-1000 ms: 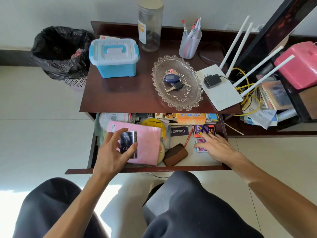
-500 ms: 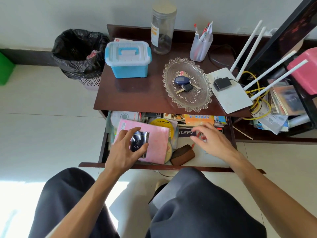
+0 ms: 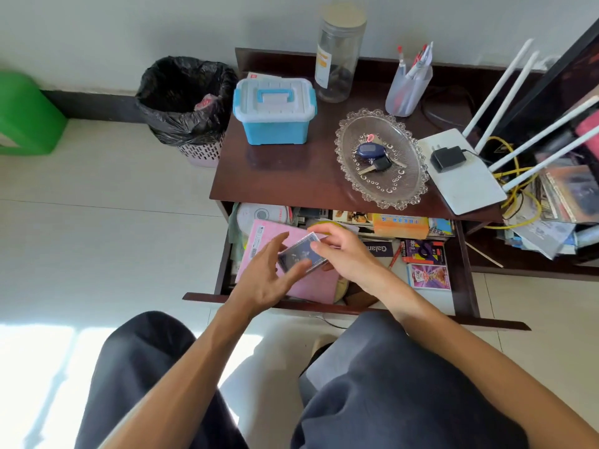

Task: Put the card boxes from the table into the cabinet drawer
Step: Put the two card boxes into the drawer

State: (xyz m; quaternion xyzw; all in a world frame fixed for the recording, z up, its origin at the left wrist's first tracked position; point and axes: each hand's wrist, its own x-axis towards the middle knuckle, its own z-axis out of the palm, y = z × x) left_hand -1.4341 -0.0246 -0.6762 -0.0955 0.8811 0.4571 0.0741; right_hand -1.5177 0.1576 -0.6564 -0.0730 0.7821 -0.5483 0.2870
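Hands are meeting over the open drawer [image 3: 466,277]: the right hand [image 3: 343,254] is pinching one clear card box [image 3: 299,257] at its far edge, while the left hand [image 3: 269,277] is spreading wide beneath it, thumb touching the box's near edge. Two more card boxes are lying flat in the drawer's right part, the purple one [image 3: 423,252] just behind the pink-fronted one [image 3: 429,276]. One glass dish [image 3: 382,158] is sitting on the table [image 3: 285,176].
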